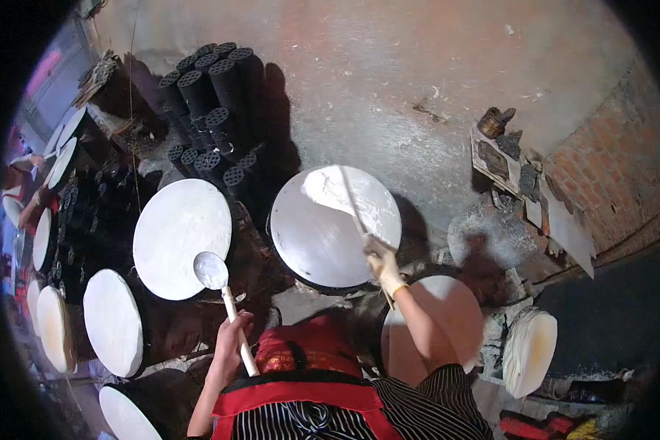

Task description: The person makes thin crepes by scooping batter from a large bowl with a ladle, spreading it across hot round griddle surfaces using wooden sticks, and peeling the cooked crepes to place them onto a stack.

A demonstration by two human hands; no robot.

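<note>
My left hand (231, 339) is closed round the pale handle of a ladle (211, 271), whose round bowl hangs over the lower right edge of a white-coated round plate (177, 235). A gloved right hand, mine (381, 262), grips a thin stick-like tool (353, 205) above a round griddle (315, 238). White batter (370, 196) covers the griddle's upper and right part, and bare grey metal shows on the rest. The tool's far end lies at the batter near the griddle's top edge.
Black perforated cylinders (224, 81) stand stacked behind the griddles. More white rounds (113, 323) lie at the left. A pale disc (447, 323) is under my right forearm, and a stack of flat rounds (529, 353) sits further right. Another person's arm (33, 209) shows at far left.
</note>
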